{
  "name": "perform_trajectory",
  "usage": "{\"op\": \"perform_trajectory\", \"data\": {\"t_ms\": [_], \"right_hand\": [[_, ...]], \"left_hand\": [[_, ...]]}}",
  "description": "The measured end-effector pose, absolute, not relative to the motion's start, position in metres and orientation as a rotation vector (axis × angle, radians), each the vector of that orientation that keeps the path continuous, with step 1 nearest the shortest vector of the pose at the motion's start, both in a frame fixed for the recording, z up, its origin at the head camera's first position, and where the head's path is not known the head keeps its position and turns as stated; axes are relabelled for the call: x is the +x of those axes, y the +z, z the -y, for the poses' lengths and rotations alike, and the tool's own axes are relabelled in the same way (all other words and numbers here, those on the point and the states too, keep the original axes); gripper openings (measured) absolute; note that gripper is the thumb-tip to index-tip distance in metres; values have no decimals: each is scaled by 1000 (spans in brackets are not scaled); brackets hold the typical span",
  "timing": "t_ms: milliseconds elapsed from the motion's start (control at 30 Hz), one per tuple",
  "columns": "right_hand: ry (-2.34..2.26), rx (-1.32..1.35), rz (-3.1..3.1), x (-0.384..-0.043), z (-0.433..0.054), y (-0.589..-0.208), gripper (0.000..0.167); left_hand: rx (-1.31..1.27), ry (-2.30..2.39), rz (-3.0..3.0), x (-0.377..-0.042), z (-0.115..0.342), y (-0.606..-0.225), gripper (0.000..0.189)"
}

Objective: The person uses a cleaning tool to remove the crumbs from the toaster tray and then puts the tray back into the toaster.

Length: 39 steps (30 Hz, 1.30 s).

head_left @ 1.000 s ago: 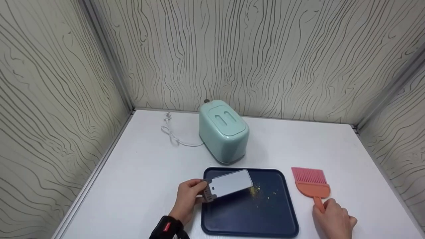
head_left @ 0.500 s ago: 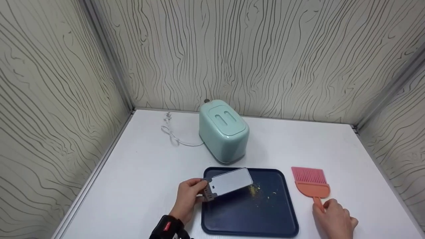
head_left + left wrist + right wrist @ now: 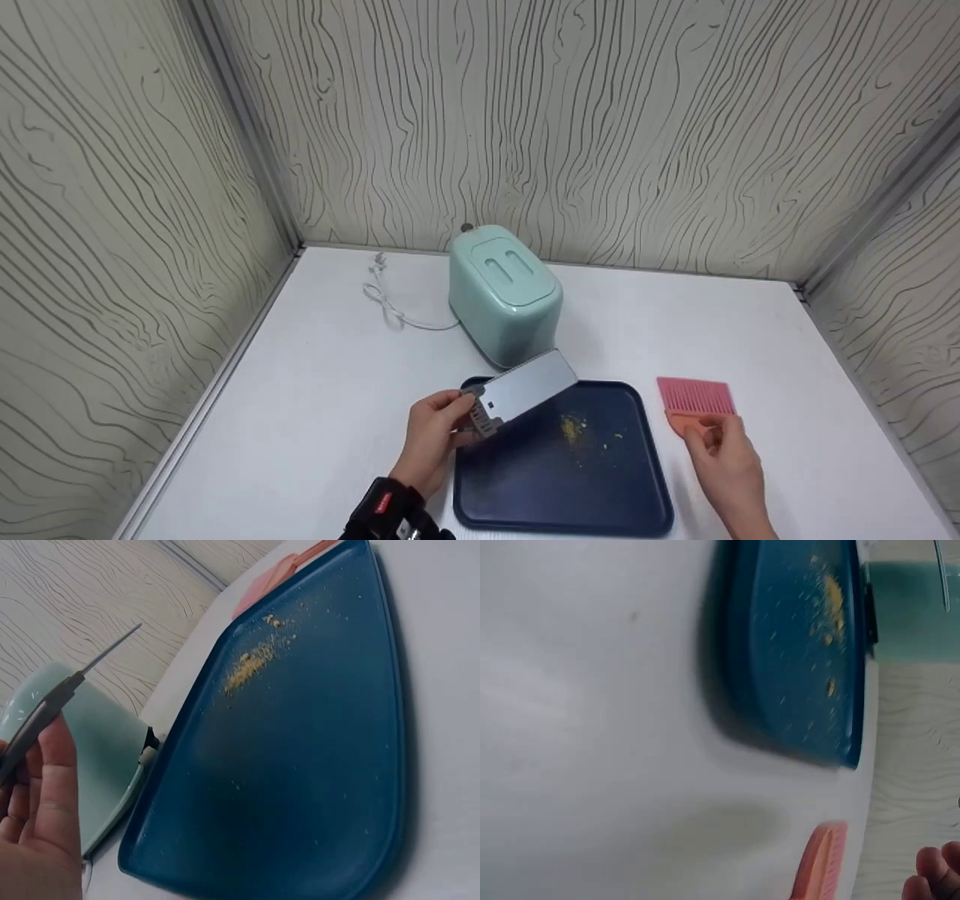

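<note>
My left hand (image 3: pixel 431 446) pinches the grey slotted end of a toaster's crumb tray (image 3: pixel 531 384), a flat silvery plate. It is held tilted above the back left of a dark blue tray (image 3: pixel 555 495); in the left wrist view the crumb tray (image 3: pixel 45 712) appears edge-on, clear of the blue tray. Yellowish crumbs (image 3: pixel 572 429) lie on the blue tray. My right hand (image 3: pixel 729 465), fingers loosely bent, hovers over an orange brush with pink bristles (image 3: pixel 697 396). The right wrist view has its fingertips (image 3: pixel 934 870) apart from the brush (image 3: pixel 821 862), which lies on the table.
A mint-green toaster (image 3: pixel 504 300) with a lidded top stands behind the blue tray, close to the crumb tray's far end. Its white cord (image 3: pixel 405 321) lies coiled to the left. Patterned panels (image 3: pixel 525 135) wall in the white table (image 3: pixel 337 420).
My left hand has raised the crumb tray and tilted it more steeply. My right hand has let go of the brush handle and moved forward over the brush.
</note>
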State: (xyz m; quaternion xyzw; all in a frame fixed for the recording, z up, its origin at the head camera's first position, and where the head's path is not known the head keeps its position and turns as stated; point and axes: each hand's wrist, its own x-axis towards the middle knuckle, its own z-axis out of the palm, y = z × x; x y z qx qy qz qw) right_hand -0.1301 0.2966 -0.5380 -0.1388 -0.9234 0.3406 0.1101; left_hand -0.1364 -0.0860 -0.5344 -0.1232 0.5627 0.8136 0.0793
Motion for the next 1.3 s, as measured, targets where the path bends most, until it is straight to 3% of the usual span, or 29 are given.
{"op": "perform_trajectory", "data": {"t_ms": [400,767,1300], "right_hand": [[1839,-334,2665,-118,-187,-506,21],[2249,-299,2547,-119,-141,-511,47],[2770,-478,1911,-125,-131,-521,15]], "left_hand": [[-295,2612,-1537,-142,54,-518,20],[-369,2665,-1542,-143,25,-516,18],[-382,2496,-1795,-138,4,-523,23]]}}
